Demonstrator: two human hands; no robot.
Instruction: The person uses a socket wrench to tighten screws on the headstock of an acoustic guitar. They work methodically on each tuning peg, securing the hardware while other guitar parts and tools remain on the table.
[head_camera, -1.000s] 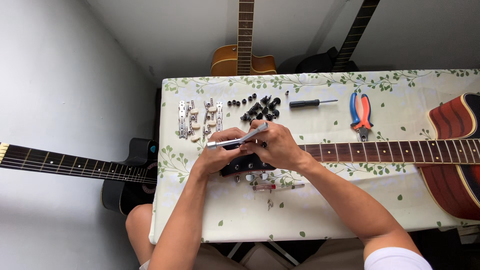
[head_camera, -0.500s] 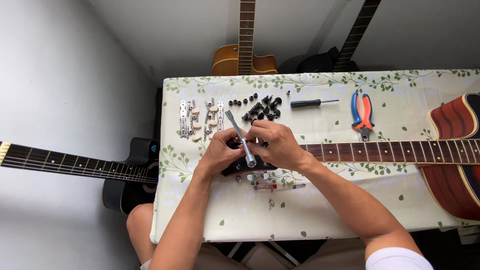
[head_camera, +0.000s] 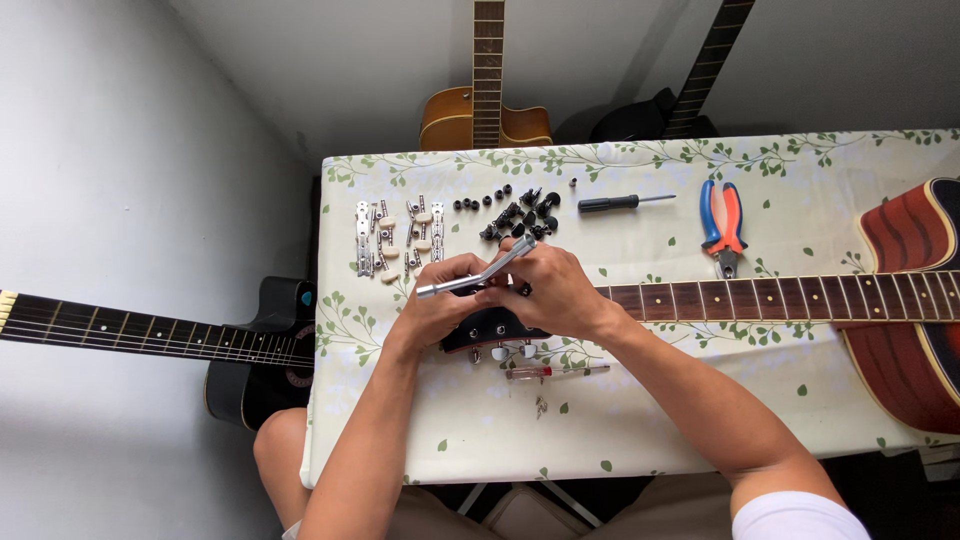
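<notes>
A red acoustic guitar (head_camera: 905, 300) lies across the table with its neck (head_camera: 760, 297) pointing left and its dark headstock (head_camera: 492, 328) under my hands. My left hand (head_camera: 440, 300) rests on the headstock's left end, touching a silver L-shaped socket wrench (head_camera: 475, 272). My right hand (head_camera: 550, 285) grips the wrench at its bend, over the headstock. The wrench's long arm points left, nearly level. Cream tuner buttons (head_camera: 510, 350) poke out below the headstock.
On the leaf-patterned tablecloth (head_camera: 640, 430) lie silver tuner strips (head_camera: 395, 235), several small black parts (head_camera: 515, 212), a black screwdriver (head_camera: 620, 202), red-and-blue pliers (head_camera: 722, 222) and a thin clear-handled screwdriver (head_camera: 555, 372). A black guitar (head_camera: 150, 335) stands at the left, two more against the back wall.
The wrench's long arm has swung from level to upright and back down to the left, turned by my hands over the headstock. My hands stayed in place.
</notes>
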